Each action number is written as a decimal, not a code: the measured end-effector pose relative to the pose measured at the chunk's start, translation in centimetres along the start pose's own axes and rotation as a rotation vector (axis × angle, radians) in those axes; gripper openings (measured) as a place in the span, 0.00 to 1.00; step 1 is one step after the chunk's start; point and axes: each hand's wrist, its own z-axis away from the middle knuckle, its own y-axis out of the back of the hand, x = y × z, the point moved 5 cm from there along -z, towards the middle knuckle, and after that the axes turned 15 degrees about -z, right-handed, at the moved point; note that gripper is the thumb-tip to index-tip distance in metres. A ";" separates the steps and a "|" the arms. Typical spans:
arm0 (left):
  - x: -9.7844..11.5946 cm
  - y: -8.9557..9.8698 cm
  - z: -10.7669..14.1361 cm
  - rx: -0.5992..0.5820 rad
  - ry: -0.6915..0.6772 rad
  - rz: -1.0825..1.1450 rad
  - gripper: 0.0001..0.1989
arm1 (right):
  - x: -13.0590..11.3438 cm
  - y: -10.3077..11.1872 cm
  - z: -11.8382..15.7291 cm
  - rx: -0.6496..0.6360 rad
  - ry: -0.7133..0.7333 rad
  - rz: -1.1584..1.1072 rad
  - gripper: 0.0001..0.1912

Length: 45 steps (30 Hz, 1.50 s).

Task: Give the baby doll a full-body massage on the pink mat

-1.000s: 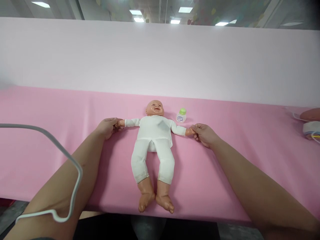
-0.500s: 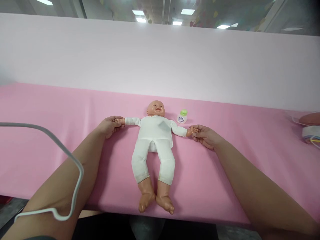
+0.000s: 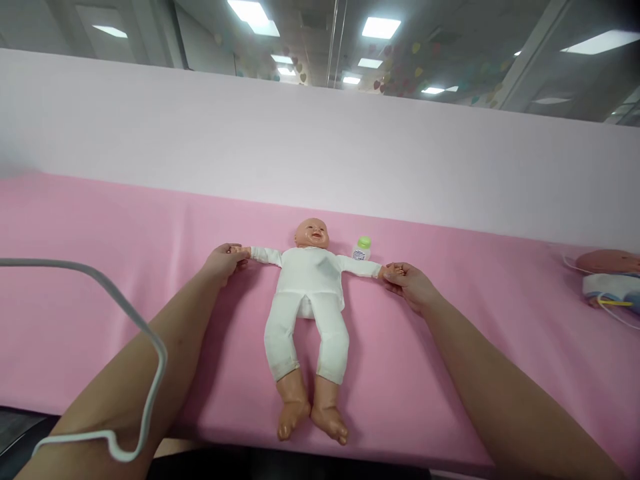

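A baby doll (image 3: 313,273) in a white top and trousers lies face up on the pink-covered table (image 3: 400,373), its arms spread to both sides and its bare feet toward the near edge. My left hand (image 3: 223,263) is closed around the doll's hand at the left. At the right, my right hand (image 3: 409,285) pinches the doll's other hand between thumb and fingers. Behind the doll's arm on the right stands a small clear bottle (image 3: 361,249) with a green cap, partly hidden by the sleeve.
A white cable (image 3: 125,303) hangs across the view in front of my left forearm. At the far right lies another doll-like figure (image 3: 607,261) with white and blue cloth and a thin tube. A white wall (image 3: 320,153) rises behind the table, with glass above it.
The view has tilted up a little. My right hand has raised the doll's arm so it stretches straighter outward, now overlapping the bottle's base. My left hand still grips the other doll hand.
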 end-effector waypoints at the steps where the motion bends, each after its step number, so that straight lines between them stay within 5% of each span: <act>1: 0.0 0.0 0.0 0.018 0.000 -0.013 0.20 | 0.0 0.2 -0.2 0.018 0.008 -0.008 0.23; 5: 1.2 0.0 0.7 0.097 -0.068 -0.041 0.17 | -0.7 -0.3 -0.3 0.070 0.086 -0.064 0.26; 12: 6.8 -2.8 6.3 0.174 -0.331 -0.375 0.17 | -4.7 -5.4 4.4 0.214 0.573 0.233 0.31; 17: 8.6 -7.9 10.8 0.095 -0.815 -0.864 0.13 | -4.9 -12.1 7.9 -0.065 0.847 0.481 0.17; 21: 7.9 -9.8 12.1 -0.022 -1.068 -1.070 0.16 | -3.9 -16.3 8.8 -0.328 1.078 0.775 0.12; 26: 7.5 -9.2 11.9 -0.085 -1.059 -1.208 0.19 | -1.7 -17.6 9.0 -0.537 1.260 0.879 0.10; 35: 7.3 -9.7 12.4 -0.241 -1.084 -1.281 0.24 | -0.7 -17.2 9.1 -0.688 1.215 0.900 0.18; 39: 7.1 -9.5 11.7 -0.217 -1.069 -1.214 0.24 | -0.4 -17.2 8.8 -0.627 1.210 0.906 0.17; 45: 6.1 -8.4 9.5 -0.088 -0.868 -0.898 0.22 | -0.4 -16.8 8.1 -0.499 1.212 0.906 0.16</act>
